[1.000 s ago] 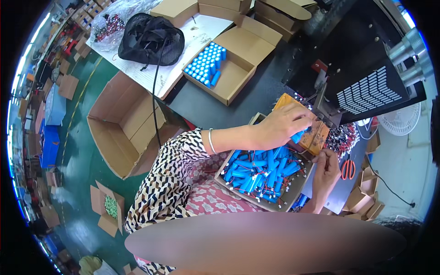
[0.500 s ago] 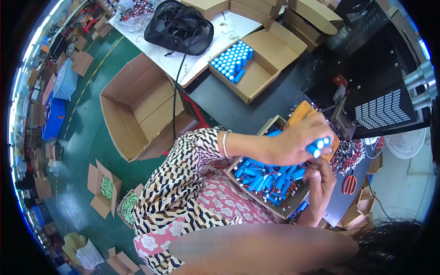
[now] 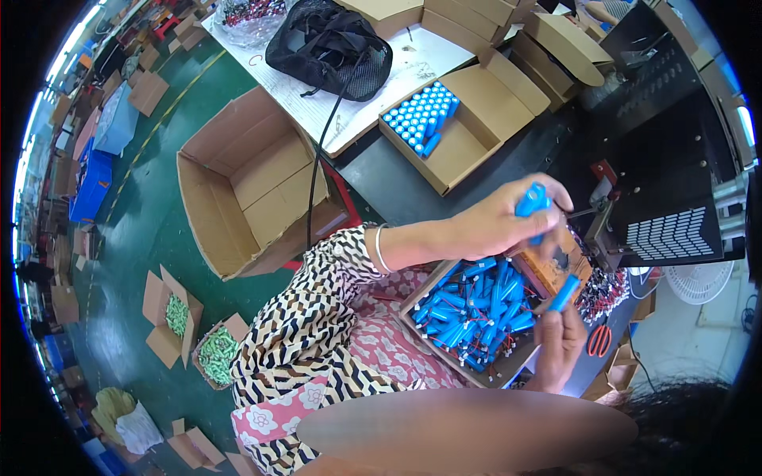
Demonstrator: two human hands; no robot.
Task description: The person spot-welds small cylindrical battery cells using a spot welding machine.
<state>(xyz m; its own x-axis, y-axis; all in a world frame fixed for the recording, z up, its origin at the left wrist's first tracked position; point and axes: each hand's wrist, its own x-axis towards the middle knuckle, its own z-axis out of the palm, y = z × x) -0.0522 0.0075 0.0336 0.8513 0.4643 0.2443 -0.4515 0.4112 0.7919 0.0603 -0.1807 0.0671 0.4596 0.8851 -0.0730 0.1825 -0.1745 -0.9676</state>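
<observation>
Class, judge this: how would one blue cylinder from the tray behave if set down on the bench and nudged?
The blue cylinder looks round and smooth, so it would probably roll. It seems rigid, held by one end in the right hand. Loose wires in the tray might snag it.

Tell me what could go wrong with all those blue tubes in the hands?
The left hand grips a few blue cylindrical cells loosely up in the air; one might slip and fall. The right hand holds a single blue cell just past the edge of the wooden tray, so it might drop outside. Thin red wires in the tray's pile could snag fingers.
</observation>
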